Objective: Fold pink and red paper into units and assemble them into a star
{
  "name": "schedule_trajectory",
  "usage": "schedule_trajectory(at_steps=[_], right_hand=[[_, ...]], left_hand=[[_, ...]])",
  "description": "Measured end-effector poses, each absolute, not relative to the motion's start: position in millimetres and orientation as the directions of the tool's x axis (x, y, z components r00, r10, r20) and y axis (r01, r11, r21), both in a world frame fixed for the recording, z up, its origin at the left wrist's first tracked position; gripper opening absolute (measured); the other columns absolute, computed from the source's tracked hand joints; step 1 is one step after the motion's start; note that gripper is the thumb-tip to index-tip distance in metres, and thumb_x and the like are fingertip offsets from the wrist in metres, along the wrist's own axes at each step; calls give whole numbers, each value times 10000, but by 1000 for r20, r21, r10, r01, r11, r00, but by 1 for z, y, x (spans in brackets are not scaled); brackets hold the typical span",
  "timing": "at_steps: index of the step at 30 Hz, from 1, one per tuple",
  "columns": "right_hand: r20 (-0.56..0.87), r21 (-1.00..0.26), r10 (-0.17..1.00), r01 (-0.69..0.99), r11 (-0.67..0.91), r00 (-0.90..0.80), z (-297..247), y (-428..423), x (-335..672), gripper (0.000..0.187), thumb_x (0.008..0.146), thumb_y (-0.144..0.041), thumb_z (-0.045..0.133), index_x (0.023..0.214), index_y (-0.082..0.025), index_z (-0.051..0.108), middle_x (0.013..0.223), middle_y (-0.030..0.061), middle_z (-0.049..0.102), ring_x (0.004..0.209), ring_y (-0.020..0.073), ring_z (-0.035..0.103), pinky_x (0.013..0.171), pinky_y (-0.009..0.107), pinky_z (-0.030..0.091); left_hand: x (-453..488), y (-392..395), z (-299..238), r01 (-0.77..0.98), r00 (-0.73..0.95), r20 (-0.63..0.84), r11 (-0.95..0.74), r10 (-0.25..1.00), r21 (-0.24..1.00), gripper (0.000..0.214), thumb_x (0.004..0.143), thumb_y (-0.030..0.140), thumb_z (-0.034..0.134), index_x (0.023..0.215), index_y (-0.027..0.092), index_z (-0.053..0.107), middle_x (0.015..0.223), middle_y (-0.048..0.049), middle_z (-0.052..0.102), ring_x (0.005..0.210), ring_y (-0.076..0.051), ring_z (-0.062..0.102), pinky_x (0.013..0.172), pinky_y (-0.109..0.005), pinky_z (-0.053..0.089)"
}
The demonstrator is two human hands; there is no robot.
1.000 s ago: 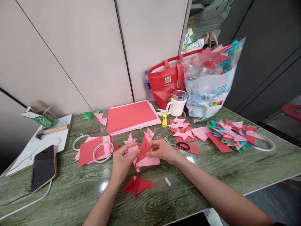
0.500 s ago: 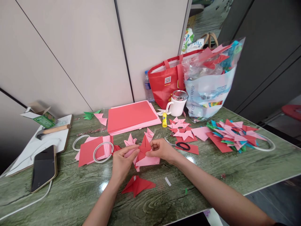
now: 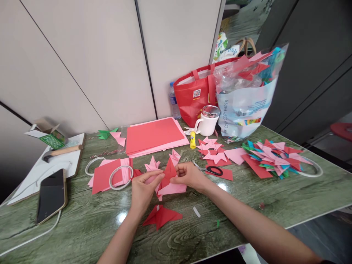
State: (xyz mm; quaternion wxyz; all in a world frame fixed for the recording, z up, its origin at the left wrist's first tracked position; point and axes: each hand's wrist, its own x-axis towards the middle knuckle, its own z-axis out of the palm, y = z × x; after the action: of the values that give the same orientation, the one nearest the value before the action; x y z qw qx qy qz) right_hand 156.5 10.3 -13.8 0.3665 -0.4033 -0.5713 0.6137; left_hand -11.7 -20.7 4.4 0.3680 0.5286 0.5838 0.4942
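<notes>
Paper squares [image 3: 102, 178] at left look flat, so plenty left to fold, probably. Left hand [image 3: 146, 186] has its grip pinched on the red paper [image 3: 169, 171], mid-desk [image 3: 209, 236], seemingly part-folded; right hand [image 3: 191, 176] pinches the other side. Far right, the folded pile [image 3: 275, 156] looks done.

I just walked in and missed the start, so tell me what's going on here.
A person's left hand and right hand hold folded red paper between their fingers, just above the table. Pink folded pieces show close around it. A red folded piece lies in front of the hands, on the near side. Scissors and a yellow glue stick are off to the right, neither in hand.
</notes>
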Motion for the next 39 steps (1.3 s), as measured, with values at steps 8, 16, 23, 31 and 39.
schedule_trajectory(at_steps=[8, 16, 23, 31, 39], right_hand=[[-94, -995, 913, 19, -94, -396, -12, 9, 155, 387, 525, -383, 750, 553, -166, 431, 511, -85, 347, 480, 43, 285, 462, 197, 204], [-106, -994, 902, 19, -108, -418, -12, 10, 156, 391, 519, -400, 775, 585, -152, 479, 518, -81, 402, 482, 46, 333, 473, 196, 252], [-101, -992, 891, -20, -122, -443, -8, 12, 162, 396, 482, -295, 803, 793, -136, 617, 675, -24, 575, 626, 108, 516, 595, 241, 427], [-85, -995, 921, -19, -100, -380, -12, 14, 161, 444, 470, -249, 814, 852, -130, 622, 740, 12, 632, 673, 135, 575, 628, 266, 465], [25, -999, 923, -47, 8, -384, -14, 15, 162, 442, 504, -263, 810, 856, -168, 560, 823, 15, 623, 780, 154, 591, 680, 261, 458]], left_hand=[[-15, -20, 0, 231, -168, 116, -75, 979, 970, 216, 636, 251, 723, 841, 188, 746, 891, -61, 740, 876, -238, 673, 798, -308, 525], [-18, -19, -3, 202, -118, 112, -87, 987, 976, 181, 658, 253, 711, 826, 196, 748, 880, -60, 742, 871, -233, 673, 810, -313, 519], [-18, -17, -2, 242, -176, 129, -85, 976, 967, 153, 658, 251, 708, 794, 194, 748, 838, -57, 744, 831, -224, 679, 801, -318, 520], [-18, -16, 0, 202, -204, 106, -65, 973, 977, 196, 645, 265, 715, 819, 178, 743, 881, -73, 739, 884, -235, 667, 856, -343, 500], [-19, -15, -1, 160, -237, 84, -47, 968, 986, 208, 630, 265, 715, 809, 165, 745, 877, -86, 739, 868, -253, 670, 848, -381, 505]])
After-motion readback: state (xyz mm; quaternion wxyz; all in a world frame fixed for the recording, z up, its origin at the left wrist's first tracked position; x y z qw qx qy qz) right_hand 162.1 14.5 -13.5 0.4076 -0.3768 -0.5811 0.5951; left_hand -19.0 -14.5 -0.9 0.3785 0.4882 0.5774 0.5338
